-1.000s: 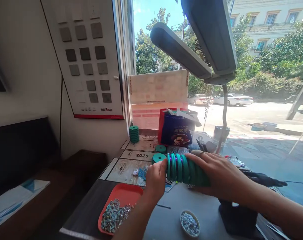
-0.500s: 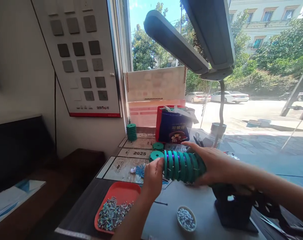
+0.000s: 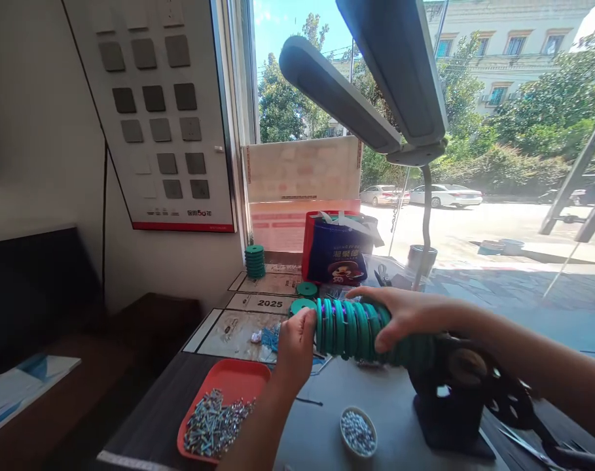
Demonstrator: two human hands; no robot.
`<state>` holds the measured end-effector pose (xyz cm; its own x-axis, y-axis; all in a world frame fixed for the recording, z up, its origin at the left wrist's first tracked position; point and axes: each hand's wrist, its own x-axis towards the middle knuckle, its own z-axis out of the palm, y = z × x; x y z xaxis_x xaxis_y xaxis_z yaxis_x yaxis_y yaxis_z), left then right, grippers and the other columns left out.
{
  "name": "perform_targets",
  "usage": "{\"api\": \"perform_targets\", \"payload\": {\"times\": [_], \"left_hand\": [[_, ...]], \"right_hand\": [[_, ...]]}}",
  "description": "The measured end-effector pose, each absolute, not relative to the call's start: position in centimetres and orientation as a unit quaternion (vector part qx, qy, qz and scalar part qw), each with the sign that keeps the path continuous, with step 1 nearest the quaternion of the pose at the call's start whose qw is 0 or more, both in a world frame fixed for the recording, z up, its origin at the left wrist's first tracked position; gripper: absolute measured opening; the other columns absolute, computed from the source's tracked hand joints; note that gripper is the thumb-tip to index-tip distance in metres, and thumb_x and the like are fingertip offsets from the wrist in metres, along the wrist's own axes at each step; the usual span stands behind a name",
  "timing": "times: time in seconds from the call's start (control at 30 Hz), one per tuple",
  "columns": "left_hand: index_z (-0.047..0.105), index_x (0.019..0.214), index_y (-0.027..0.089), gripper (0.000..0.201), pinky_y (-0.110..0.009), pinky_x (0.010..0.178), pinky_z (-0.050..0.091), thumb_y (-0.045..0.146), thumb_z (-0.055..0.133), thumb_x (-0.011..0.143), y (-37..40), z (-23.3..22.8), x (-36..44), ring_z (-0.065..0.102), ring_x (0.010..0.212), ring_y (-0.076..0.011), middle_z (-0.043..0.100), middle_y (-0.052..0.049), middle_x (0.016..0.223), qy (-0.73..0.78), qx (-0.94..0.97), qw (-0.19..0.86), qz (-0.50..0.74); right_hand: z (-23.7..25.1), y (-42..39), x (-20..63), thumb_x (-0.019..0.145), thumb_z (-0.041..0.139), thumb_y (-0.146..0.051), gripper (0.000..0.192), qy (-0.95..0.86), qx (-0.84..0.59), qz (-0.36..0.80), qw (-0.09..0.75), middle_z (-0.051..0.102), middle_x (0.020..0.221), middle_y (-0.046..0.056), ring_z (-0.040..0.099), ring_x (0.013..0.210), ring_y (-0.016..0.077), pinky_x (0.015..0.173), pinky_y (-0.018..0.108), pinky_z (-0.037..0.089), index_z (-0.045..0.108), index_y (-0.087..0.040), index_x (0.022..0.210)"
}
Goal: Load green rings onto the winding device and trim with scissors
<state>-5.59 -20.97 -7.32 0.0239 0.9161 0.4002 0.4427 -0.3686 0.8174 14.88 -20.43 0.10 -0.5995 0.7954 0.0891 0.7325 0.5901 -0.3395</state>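
A horizontal row of green spools [image 3: 349, 332], with purple thread showing between some discs, lies between my hands. My left hand [image 3: 295, 343] is closed on its left end, thumb on top. Over the right part curves my right hand [image 3: 400, 317], its thumb on the near side and its other fingers partly hidden behind. More green shows beneath that hand, running toward a black metal stand [image 3: 451, 418] with a round wheel. Just behind my left hand is another green spool [image 3: 302, 305] lying flat.
A red tray [image 3: 241, 374] of small metal screws or pins sits front left. A bowl of pale beads [image 3: 358, 432] is in front. Behind stand a stack of green spools [image 3: 254, 261], a blue-and-red bag [image 3: 334, 252] and a lamp [image 3: 415, 154]. Pliers-like tools [image 3: 527, 448] lie right.
My right hand has shifted its grip, its thumb now plainly on the near side of the spools. More green shows to its right. The whole view has shifted slightly.
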Motion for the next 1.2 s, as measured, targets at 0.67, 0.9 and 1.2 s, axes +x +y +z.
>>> {"api": "perform_targets", "payload": {"times": [0.67,0.9,1.2], "left_hand": [[0.043,0.057,0.017,0.052,-0.022,0.055,0.028,0.062,0.025,0.078,-20.7,-6.7,-5.9,0.035,0.058,-0.0116,0.039,0.001,0.056,0.533,0.653,0.276,0.463],[0.041,0.051,0.018,0.056,-0.022,0.052,0.025,0.066,0.027,0.075,-20.9,-6.5,-5.6,0.032,0.054,-0.0117,0.035,0.002,0.051,0.583,0.614,0.283,0.451],[0.040,0.047,0.017,0.056,-0.021,0.048,0.023,0.069,0.039,0.068,-20.4,-6.8,-5.5,0.028,0.052,-0.0098,0.031,0.003,0.048,0.558,0.588,0.321,0.489]], "right_hand": [[-1.0,-22.3,19.3,0.065,0.067,-0.022,0.090,-0.858,-0.455,0.159,0.180,0.036,0.137,0.011,0.044,0.118,0.0264,0.096,0.037,0.039,0.017,-0.023,0.141],[-2.5,-23.8,17.8,0.064,0.063,-0.029,0.075,-0.855,-0.464,0.018,0.231,0.046,0.125,0.016,0.051,0.108,0.0294,0.089,0.041,0.044,0.032,-0.015,0.131],[-6.5,-23.8,16.8,0.065,0.060,-0.014,0.057,-0.807,-0.385,-0.354,0.276,0.054,0.110,0.020,0.052,0.101,0.0352,0.084,0.048,0.045,0.043,-0.008,0.119]]}}
